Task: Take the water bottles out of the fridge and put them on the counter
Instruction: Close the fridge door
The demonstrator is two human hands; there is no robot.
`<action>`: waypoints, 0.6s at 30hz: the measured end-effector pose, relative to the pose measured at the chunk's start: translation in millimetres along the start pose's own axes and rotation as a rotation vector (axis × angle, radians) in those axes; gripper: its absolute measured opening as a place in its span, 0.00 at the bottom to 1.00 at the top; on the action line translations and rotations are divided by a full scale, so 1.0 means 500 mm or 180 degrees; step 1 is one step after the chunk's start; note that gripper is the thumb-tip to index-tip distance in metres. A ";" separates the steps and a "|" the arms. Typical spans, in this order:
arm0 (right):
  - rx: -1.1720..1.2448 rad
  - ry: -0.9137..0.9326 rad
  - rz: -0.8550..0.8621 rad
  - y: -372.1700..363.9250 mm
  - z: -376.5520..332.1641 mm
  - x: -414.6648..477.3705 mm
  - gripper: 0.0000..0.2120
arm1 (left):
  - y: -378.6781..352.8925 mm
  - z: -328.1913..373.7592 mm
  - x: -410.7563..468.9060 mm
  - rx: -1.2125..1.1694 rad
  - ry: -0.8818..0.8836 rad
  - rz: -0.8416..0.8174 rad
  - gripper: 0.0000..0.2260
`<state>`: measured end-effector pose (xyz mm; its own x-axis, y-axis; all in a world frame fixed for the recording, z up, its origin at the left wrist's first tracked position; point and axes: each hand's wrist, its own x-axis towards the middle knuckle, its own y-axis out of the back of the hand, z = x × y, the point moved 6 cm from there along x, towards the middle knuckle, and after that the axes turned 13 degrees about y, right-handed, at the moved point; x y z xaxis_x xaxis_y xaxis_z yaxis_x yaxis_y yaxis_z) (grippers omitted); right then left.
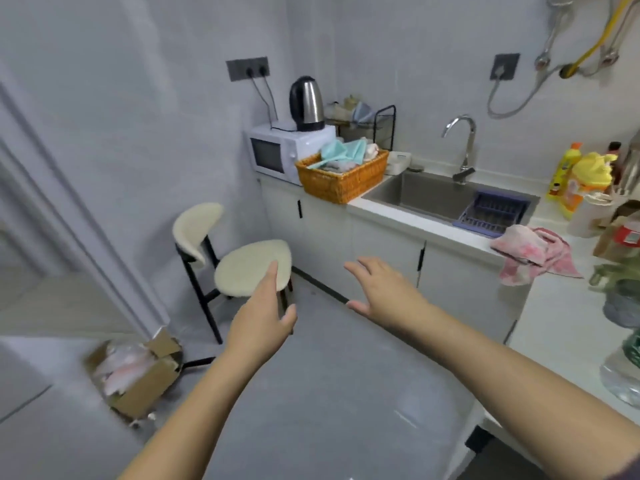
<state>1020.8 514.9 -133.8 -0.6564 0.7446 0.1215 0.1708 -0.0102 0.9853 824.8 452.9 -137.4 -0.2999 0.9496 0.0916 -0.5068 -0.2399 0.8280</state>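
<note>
My left hand and my right hand are both stretched out over the grey floor, fingers apart, holding nothing. The white counter runs along the right side and bends toward me. At the far right edge a clear plastic bottle with a green label stands on that counter, partly cut off by the frame. Another bottle with a red label shows further back on the counter. No fridge is in view.
A cream chair stands ahead of my left hand. An open cardboard box sits on the floor at left. The counter carries a microwave with a kettle, an orange basket, a sink, a pink cloth and detergent bottles.
</note>
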 end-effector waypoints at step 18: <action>0.1464 0.1182 0.0170 0.003 -0.613 0.443 0.39 | 0.550 -0.352 -0.014 0.1533 -0.0070 0.1828 0.27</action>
<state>650.7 475.3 -68.5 -0.8372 0.4666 0.2851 0.4570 0.3108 0.8334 545.4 344.9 -7.8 -0.3918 0.7067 0.5892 0.1358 -0.5889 0.7967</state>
